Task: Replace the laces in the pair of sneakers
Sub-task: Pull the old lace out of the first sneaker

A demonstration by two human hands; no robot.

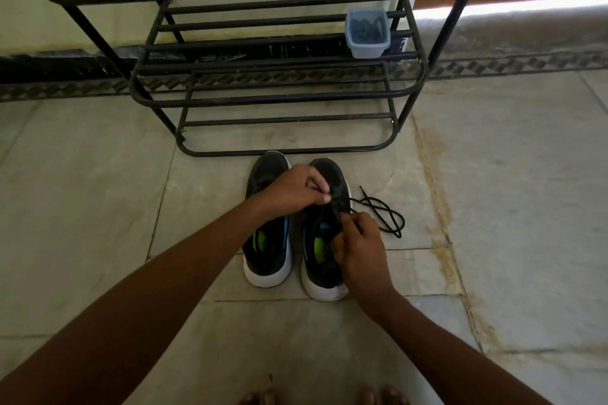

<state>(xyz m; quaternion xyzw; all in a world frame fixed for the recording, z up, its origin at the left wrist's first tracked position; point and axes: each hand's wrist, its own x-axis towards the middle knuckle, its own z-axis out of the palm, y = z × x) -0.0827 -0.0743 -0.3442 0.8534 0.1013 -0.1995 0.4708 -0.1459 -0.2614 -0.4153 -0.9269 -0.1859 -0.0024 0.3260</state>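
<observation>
I see two black sneakers side by side on the floor, toes pointing to the far side, just in front of a black metal rack [269,95]; the left sneaker [268,233] sits alone with no hand on it; both hands are on the right sneaker [324,240].

My left hand [294,187] reaches across with its fingers curled, and its grip looks pinched on something thin at the middle of the shoe, most likely the lace; my right hand [357,240] is curled at the near edge of the tongue, and its grip looks pinched on the lace or the tongue, but I cannot tell which, since black sits on black there.

A loose black lace [383,215] lies in loops on the floor, just right of the right sneaker; one end seems to run up to the shoe; I cannot tell if it is an old lace or a new one.

A small grey tub [367,32] sits on a far rack shelf with dark things inside; maybe more laces, too blurry to say.

What could go wrong, I think: a hard pull could drag the shoe sideways, since nothing holds it down; the loops on the floor could tighten into a knot; the lace tip could miss a hole because it is so hard to see.
</observation>
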